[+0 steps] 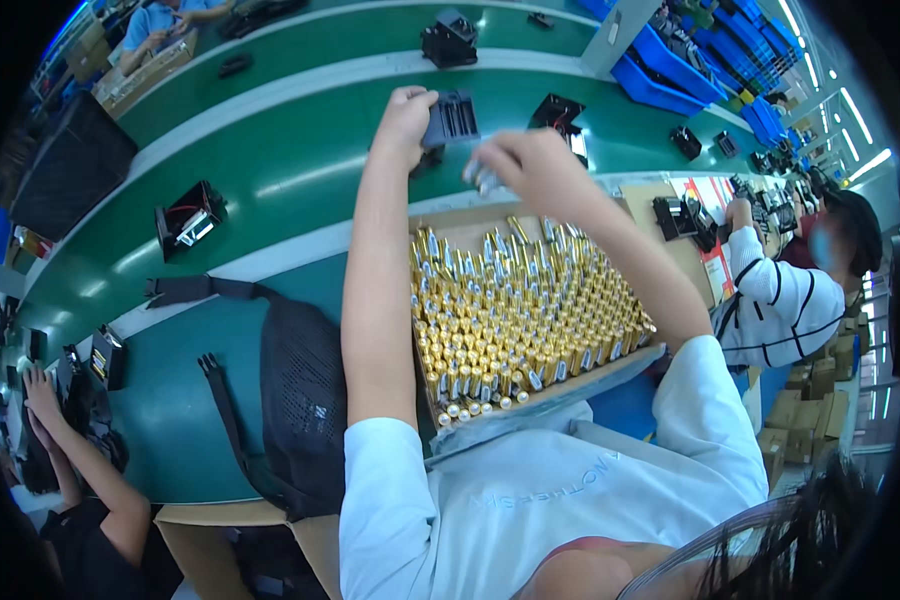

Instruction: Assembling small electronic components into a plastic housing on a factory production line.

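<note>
My left hand (406, 122) grips a dark plastic battery case (454, 118) by its left side, above the green conveyor. Several parallel slots show on the case's face. Close to its right, my right hand (538, 170) is closed with fingers pinched downward around some small shiny batteries (484, 178), blurred by motion; how many I cannot tell. Below both hands sits a shallow cardboard box (450, 217) packed with upright gold-coloured batteries (530, 315), a few of them leaning at the far side.
More black device housings rest on the conveyor, one at left (188, 220) and one beyond my right hand (560, 112). A black bag (305, 400) lies left of the box. Co-workers sit at right (785, 300) and lower left (110, 510). Blue bins (660, 80) stand far right.
</note>
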### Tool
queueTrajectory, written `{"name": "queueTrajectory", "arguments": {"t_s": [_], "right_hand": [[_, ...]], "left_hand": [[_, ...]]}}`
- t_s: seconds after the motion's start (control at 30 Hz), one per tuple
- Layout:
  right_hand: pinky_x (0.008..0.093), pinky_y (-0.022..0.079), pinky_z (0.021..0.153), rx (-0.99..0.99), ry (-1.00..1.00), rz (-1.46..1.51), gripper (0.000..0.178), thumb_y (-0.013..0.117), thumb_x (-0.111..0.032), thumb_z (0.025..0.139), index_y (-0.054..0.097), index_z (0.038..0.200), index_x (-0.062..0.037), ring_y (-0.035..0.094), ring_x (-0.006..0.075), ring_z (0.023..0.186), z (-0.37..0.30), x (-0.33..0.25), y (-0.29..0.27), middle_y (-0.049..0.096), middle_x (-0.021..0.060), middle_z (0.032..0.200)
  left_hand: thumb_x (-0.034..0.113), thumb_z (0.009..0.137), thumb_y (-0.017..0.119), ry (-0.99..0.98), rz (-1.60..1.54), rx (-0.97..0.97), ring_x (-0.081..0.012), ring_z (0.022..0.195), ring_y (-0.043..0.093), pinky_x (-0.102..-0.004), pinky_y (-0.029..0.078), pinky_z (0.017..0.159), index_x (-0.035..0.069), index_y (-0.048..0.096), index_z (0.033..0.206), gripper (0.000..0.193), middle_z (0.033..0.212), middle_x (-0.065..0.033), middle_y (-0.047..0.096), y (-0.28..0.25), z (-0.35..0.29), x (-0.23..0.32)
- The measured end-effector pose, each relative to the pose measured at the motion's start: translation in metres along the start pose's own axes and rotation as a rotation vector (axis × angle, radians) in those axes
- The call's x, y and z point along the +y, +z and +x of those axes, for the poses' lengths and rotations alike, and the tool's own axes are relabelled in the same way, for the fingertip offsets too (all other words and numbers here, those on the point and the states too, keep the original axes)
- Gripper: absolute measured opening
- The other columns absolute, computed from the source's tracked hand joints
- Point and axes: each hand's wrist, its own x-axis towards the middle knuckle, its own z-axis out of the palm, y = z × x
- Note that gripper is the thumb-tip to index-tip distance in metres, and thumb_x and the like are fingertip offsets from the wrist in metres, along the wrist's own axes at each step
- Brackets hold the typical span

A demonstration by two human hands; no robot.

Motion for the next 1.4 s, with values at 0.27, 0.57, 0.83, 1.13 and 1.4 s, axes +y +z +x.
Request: {"name": "queueTrajectory", "arguments": {"t_s": [0.27, 0.57, 0.83, 1.13, 1.4], "right_hand": [[0.0274, 0.045, 0.055, -0.206, 0.057, -0.115, 0.041, 0.061, -0.032, 0.095, 0.070, 0.072, 0.0008, 0.049, 0.0143, 0.047, 0.115, 0.047, 0.001, 0.063, 0.0050, 0.058], [0.0264, 0.047, 0.056, -0.279, 0.127, 0.017, 0.043, 0.064, -0.035, 0.093, 0.072, 0.071, 0.0020, 0.051, 0.0141, 0.046, 0.130, 0.036, 0.006, 0.061, 0.0039, 0.054], [0.0244, 0.042, 0.052, -0.038, -0.151, 0.031, 0.030, 0.069, -0.026, 0.090, 0.075, 0.079, 0.0014, 0.047, 0.0108, 0.046, 0.106, 0.028, 0.024, 0.061, 0.0023, 0.055], [0.0256, 0.042, 0.051, 0.067, -0.322, -0.112, 0.023, 0.074, -0.022, 0.083, 0.077, 0.096, -0.0033, 0.049, 0.0135, 0.047, 0.108, 0.030, 0.035, 0.065, 0.0043, 0.060], [0.0289, 0.043, 0.052, 0.099, -0.167, 0.057, 0.032, 0.073, -0.027, 0.083, 0.074, 0.105, -0.0029, 0.048, 0.0166, 0.048, 0.166, 0.031, 0.031, 0.064, 0.0064, 0.061]], "left_hand": [[0.022, 0.089, 0.063, 0.017, -0.105, 0.002, -0.0208, 0.078, 0.062, -0.0327, 0.054, 0.062, -0.008, 0.049, 0.118, 0.044, 0.100, -0.0200, 0.060, 0.001, 0.007, -0.011], [0.026, 0.091, 0.062, -0.020, -0.126, 0.079, -0.0208, 0.079, 0.061, -0.0330, 0.054, 0.062, -0.008, 0.048, 0.118, 0.045, 0.101, -0.0199, 0.059, -0.010, -0.006, -0.010], [0.010, 0.092, 0.058, 0.019, -0.082, 0.252, -0.0270, 0.086, 0.062, -0.0378, 0.056, 0.066, -0.001, 0.036, 0.128, 0.044, 0.107, -0.0239, 0.054, -0.031, 0.005, -0.012], [0.005, 0.084, 0.063, -0.062, -0.334, 0.184, -0.0329, 0.099, 0.059, -0.0420, 0.058, 0.073, -0.003, 0.035, 0.131, 0.055, 0.117, -0.0275, 0.049, -0.042, -0.008, 0.010], [0.002, 0.075, 0.068, -0.077, -0.216, 0.124, -0.0338, 0.098, 0.059, -0.0412, 0.057, 0.073, 0.000, 0.035, 0.132, 0.065, 0.118, -0.0275, 0.048, -0.054, -0.012, 0.017]]}}
